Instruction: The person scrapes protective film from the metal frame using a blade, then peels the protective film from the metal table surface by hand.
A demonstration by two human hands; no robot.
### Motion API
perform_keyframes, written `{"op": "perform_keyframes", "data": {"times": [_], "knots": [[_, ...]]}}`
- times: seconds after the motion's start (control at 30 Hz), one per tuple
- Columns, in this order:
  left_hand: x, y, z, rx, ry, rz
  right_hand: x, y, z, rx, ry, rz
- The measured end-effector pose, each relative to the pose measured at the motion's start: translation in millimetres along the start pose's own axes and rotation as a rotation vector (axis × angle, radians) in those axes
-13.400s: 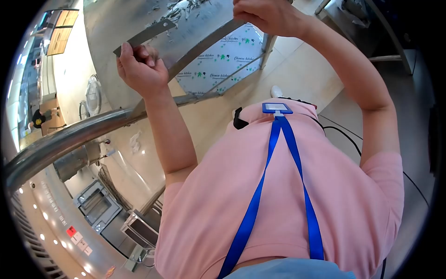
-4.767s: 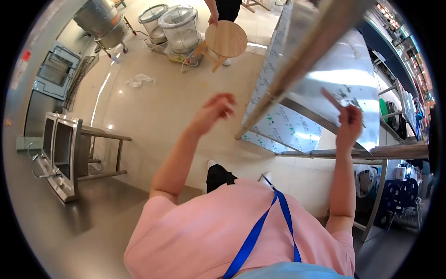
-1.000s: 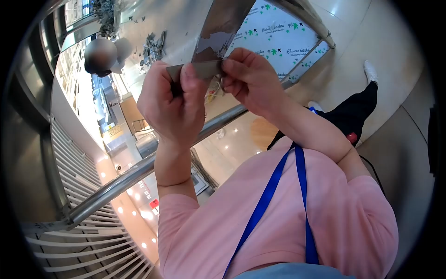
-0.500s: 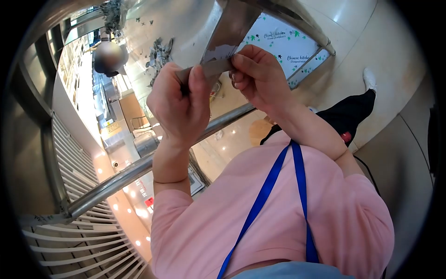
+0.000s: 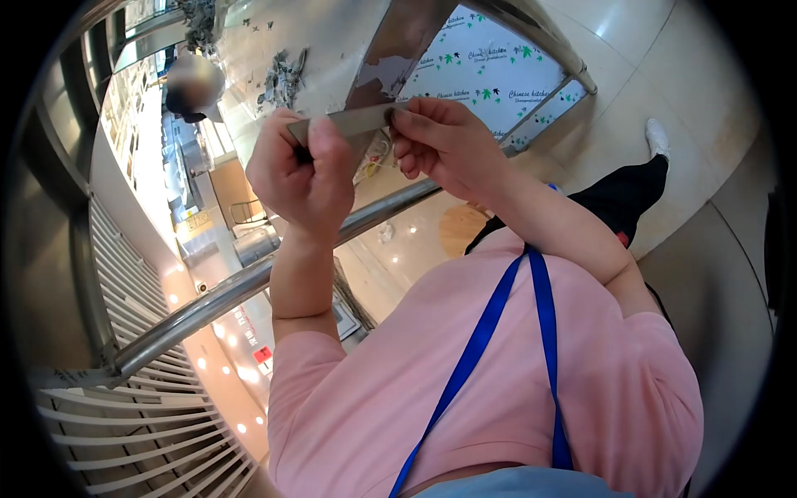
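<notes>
My left hand (image 5: 303,178) is closed around one end of a flat, grey strip (image 5: 357,122), its thumb pressed along the face. At the strip's other end, the thumb and bent fingers of my right hand (image 5: 444,141) pinch the edge. What the strip is made of, I cannot tell. Both hands are raised over a metal rail (image 5: 386,212), in front of a large pale panel (image 5: 332,50). Dark grey, crumpled scraps (image 5: 284,79) cling to that panel, and its brown edge band (image 5: 411,41) carries a torn whitish patch.
A white sheet (image 5: 498,75) printed with green leaves and "Chinese kitchen" lies beyond my right hand. White curved slats (image 5: 158,423) run at lower left. Another person (image 5: 195,87) is at upper left. A leg with a white shoe (image 5: 657,137) extends on the tiled floor at right.
Both hands have shifted slightly left, the right one also down, with the strip still between them. More of the strip's flat face shows now, and the view has shifted a little.
</notes>
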State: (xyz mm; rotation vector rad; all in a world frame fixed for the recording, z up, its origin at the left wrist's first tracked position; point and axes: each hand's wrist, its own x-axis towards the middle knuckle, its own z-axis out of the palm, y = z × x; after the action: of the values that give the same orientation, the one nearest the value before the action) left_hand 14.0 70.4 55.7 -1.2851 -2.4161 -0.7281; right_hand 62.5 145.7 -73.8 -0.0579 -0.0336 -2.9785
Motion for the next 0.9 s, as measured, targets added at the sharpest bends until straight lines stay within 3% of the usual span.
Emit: {"op": "perform_keyframes", "data": {"times": [0.27,0.9], "knots": [[-4.6,2.3,3.6,0.012,0.047,-0.081,-1.1,-3.0,6.6,0.056,0.014,-0.047],[0.0,1.5,-7.5,-0.021,-0.019,-0.045,-1.9,-23.8,21.4,0.028,0.084,-0.057]]}}
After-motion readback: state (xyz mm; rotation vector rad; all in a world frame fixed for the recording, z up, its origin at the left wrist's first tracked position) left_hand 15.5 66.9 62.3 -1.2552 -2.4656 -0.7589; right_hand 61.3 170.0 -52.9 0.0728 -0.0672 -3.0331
